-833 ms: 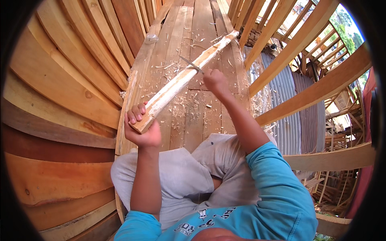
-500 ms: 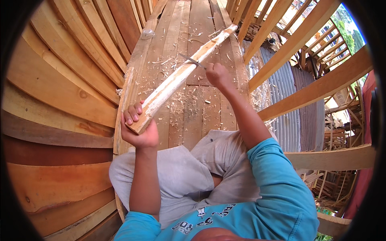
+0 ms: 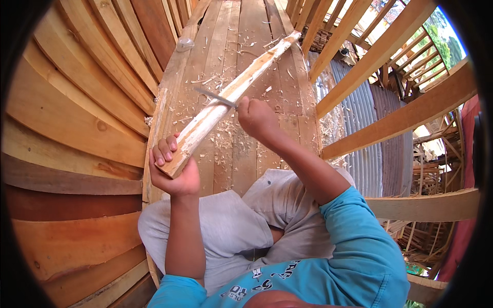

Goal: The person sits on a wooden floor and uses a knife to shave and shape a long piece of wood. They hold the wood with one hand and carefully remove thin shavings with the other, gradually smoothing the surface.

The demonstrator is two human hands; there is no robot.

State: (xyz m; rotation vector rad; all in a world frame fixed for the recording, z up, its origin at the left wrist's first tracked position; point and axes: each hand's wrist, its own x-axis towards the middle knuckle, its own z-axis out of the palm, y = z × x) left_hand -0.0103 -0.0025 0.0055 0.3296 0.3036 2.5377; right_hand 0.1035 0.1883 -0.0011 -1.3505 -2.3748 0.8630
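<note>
Knife (image 3: 209,95) pulled along pole (image 3: 241,87) toward 7 o'clock, apparently scraping nearer left hand (image 3: 177,177), curled round near end. Right hand (image 3: 259,119) clenched on knife. Pole slants 7-to-1 o'clock above floor (image 3: 210,46).

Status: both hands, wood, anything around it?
Left hand gripping wood at near end. Right hand holding knife, blade across wood. Shavings scattered on floorboards.

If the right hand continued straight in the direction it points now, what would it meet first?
Most likely the long pale piece of wood, which lies just ahead of the right hand, crossed by the knife blade. The hand's height is unclear, so it might pass above.
</note>
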